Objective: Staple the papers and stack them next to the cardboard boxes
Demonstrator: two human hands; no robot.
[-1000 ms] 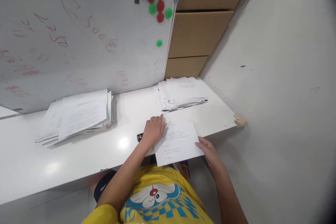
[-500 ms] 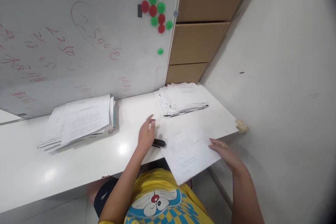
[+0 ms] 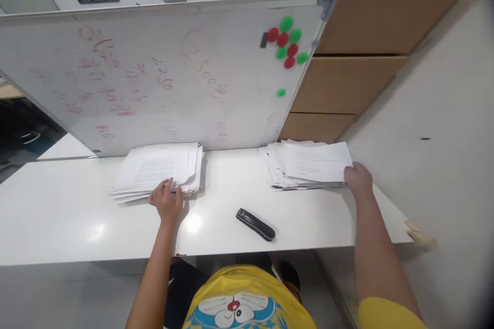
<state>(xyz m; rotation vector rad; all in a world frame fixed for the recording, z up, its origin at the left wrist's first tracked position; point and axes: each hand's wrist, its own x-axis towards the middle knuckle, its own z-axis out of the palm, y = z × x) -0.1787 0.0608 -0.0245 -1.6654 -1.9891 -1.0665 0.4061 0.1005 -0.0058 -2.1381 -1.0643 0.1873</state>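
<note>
We wear a yellow T-shirt (image 3: 250, 281). Its front carries a cartoon print (image 3: 232, 309): a round blue-and-white face with a small red nose and curved dark eye lines. A blue-and-yellow chequer pattern borders the face on its right side. The short sleeve (image 3: 386, 314) on our right arm is the same plain yellow. Both forearms are uncovered, and the left hand (image 3: 166, 200) and right hand (image 3: 358, 179) are bare. Beside the shirt, a dark garment (image 3: 178, 290) with a small white mark covers our lap; its type cannot be determined.
</note>
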